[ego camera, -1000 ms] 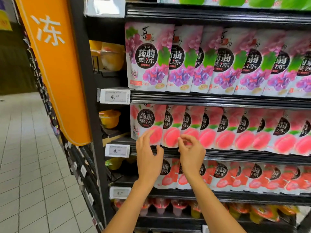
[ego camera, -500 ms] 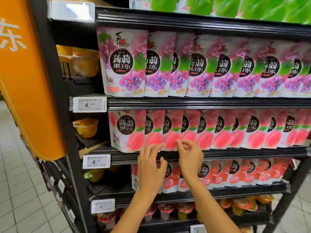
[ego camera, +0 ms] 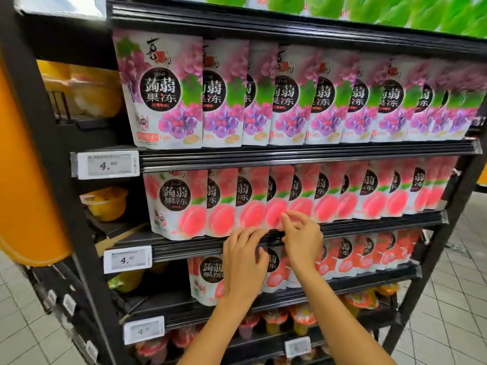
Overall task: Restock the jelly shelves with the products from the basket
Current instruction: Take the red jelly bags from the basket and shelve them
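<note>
Jelly shelves [ego camera: 290,154] fill most of the frame: a black rack with four tiers of stand-up pouches, each row overlapping toward the right. Along the top edge runs a row of green pouches [ego camera: 369,9], cut off by the frame. Below them stand the grape pouches [ego camera: 163,96], white with purple grapes, a green leaf and a round black label in Chinese script. The tier at mid-frame holds the peach pouches [ego camera: 176,204], white and pink with a large peach printed low on each front, in a closely packed row. Under it sit red-fruit pouches [ego camera: 208,275]. The lowest tier, at the bottom of the frame, carries clear jelly cups [ego camera: 303,320] in red and yellow. At the left, a side rack holds yellow cups [ego camera: 105,204] beside an orange sign [ego camera: 23,180]. Price tags [ego camera: 108,164] reading 4.90 clip to the left ends of the rails. The left hand [ego camera: 245,262], at lower centre, lies relaxed with straight fingers on the front rail under the peach row. The right hand [ego camera: 300,238], just beside it, has curled fingers at the bottom edge of a peach pouch, but blur hides whether they pinch it.
</note>
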Demonstrator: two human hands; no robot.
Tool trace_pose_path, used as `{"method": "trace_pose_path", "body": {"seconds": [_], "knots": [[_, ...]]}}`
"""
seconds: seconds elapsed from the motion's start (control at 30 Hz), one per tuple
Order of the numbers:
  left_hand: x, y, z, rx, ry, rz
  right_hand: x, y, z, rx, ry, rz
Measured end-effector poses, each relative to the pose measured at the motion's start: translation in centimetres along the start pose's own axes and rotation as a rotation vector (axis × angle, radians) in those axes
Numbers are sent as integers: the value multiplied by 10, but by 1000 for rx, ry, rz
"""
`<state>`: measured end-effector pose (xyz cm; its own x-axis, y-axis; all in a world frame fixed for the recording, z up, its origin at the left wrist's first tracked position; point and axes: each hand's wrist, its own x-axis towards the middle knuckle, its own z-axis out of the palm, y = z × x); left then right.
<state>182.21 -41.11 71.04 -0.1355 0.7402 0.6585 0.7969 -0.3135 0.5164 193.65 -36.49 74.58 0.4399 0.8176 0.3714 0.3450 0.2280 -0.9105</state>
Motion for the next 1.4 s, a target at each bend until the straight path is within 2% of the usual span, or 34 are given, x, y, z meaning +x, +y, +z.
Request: {"method": "trace_pose_path", "body": {"seconds": [0.2, 0.5, 0.6, 0.77, 0.97, 1.3, 1.4], "knots": [[0, 6, 7, 12, -13, -5, 12, -5, -1, -66, -32, 70], [0, 20, 17, 24, -64, 13, 14, -9, -2, -135, 38, 105], [-1, 20, 20, 17, -72, 24, 20, -2, -9, -57, -3, 85], [1, 21, 22, 25, -96, 29, 37, 12, -31, 1, 81, 58], [5, 38, 33, 13, -92, 15, 47, 13, -41, -15, -76, 57], [8, 52, 48, 55, -101, 7, 61, 25, -49, -6, -85, 53], [8, 57, 55, 47, -95, 13, 66, 33, -58, 27, -6, 22]]}}
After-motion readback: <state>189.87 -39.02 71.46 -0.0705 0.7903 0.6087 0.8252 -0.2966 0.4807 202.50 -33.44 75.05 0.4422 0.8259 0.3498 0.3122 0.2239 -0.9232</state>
